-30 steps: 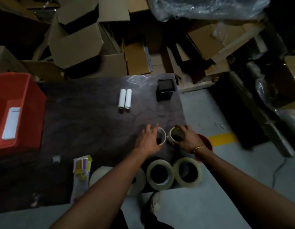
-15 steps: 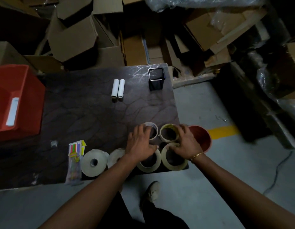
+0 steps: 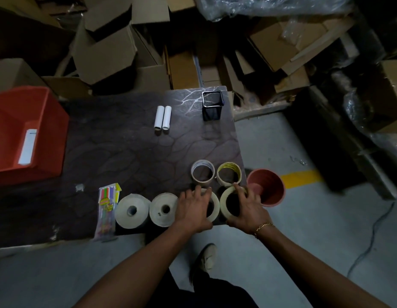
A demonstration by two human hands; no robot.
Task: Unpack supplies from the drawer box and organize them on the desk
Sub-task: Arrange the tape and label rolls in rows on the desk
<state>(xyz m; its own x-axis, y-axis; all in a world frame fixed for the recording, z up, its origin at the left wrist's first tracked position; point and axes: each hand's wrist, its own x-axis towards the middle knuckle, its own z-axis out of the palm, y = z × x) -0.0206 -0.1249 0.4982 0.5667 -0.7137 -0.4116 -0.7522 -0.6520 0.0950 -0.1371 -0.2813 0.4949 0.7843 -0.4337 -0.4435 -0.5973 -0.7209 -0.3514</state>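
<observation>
Left hand (image 3: pixel 193 211) grips the inner tape roll (image 3: pixel 215 205), right hand (image 3: pixel 247 210) the corner tape roll (image 3: pixel 224 200), fingers (image 3: pixel 198 195) curled round both — at the table's (image 3: pixel 117 152) near edge, one careless shove drops either off.

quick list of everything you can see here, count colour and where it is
desk: 1, dark brown patterned, centre
bin: 1, red, desk's left end
tubes: 2, white, side by side, far middle of desk
pen holder: 1, black mesh, far right corner
small tape rolls: 2, one whitish, one yellowish, side by side, right side
left tape ring: 1, cream, near edge
right tape ring: 1, cream, beside it
full rolls: 2, cream, left of the rings
pen packet: 1, multicoloured, left of the full rolls
pot: 1, terracotta, just past desk's right edge
cardboard boxes: many, brown, behind desk
shoe: 1, pale, on floor
left hand: grips left tape ring
right hand: grips right tape ring, gold bracelet at wrist
</observation>
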